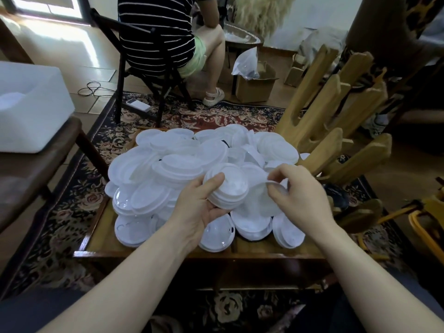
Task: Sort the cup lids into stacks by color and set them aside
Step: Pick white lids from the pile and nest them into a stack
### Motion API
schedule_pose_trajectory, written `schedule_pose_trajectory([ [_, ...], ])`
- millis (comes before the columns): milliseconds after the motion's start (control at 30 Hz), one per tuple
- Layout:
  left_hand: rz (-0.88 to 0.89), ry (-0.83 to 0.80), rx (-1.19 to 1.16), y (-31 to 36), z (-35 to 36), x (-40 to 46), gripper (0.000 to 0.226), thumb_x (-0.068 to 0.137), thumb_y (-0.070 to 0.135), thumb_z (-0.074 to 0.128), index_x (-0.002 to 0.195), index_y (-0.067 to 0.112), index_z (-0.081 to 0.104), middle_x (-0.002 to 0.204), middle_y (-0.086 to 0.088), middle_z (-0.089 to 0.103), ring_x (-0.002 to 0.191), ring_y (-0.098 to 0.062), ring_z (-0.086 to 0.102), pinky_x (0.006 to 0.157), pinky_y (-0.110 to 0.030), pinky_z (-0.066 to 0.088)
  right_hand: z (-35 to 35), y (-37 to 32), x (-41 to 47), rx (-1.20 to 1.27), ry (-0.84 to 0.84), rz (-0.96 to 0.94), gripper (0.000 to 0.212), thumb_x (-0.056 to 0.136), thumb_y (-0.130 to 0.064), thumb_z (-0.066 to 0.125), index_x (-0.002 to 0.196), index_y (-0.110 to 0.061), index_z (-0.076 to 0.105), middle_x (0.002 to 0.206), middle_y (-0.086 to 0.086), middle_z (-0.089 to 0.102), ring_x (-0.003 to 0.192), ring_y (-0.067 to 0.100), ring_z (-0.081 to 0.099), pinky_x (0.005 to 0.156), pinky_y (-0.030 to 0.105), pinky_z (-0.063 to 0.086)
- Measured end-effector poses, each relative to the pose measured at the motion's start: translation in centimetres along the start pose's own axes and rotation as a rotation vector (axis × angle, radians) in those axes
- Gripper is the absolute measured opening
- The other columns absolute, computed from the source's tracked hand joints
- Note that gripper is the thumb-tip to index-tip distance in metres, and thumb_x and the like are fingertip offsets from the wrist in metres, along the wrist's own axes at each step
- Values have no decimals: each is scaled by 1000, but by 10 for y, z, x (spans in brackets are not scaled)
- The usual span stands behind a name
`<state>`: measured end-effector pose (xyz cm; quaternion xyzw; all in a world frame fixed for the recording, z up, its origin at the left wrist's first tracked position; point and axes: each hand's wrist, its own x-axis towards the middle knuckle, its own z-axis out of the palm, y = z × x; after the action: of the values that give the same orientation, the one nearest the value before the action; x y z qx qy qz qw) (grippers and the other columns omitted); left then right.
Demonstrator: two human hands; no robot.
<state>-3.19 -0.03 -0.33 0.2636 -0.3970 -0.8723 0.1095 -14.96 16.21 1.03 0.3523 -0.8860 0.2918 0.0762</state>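
Above the pile, left hand point(200, 207) grips stacked lids point(228, 189); right hand point(300, 191) pinches one.

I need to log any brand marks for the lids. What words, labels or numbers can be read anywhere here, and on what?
None can be read.
Lid stack held by the left hand: no print shows.
Cardboard box: no legible marking.

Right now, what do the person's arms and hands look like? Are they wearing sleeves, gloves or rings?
Both arms are bare as far as the picture shows, with no sleeves in view. The left hand and right hand wear no gloves. No rings, watch or bracelets show on the fingers or wrists, and no markings either. Something dark lies at the bottom edge under the arms, too unclear to name.
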Motion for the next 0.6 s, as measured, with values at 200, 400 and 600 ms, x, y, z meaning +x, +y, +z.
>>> schedule_pose_trajectory([
  [200,-21,-51,33,-2,5,-4,32,91,20,64,120,8,64,116,-11,72,94,-25,73,73,-37,64,-16,-1,4,342,302,226,11,88,-30,65,86,-28,55,71,-8,61,58,14,55,76,52,54],
  [400,-10,-133,26,-3,9,-8,47,83,34,62,124,11,65,120,-9,73,108,-27,70,88,-42,60,-6,-15,0,443,108,-56,23,82,-26,77,88,-29,55,86,-15,62,74,11,58,66,18,43],
  [600,19,-130,14,-1,7,-9,40,95,35,53,122,9,66,119,-13,72,105,-28,71,87,-41,61,2,-17,-3,477,-149,-202,41,71,-48,77,99,-24,58,132,-11,55,130,9,46,105,28,37],
])
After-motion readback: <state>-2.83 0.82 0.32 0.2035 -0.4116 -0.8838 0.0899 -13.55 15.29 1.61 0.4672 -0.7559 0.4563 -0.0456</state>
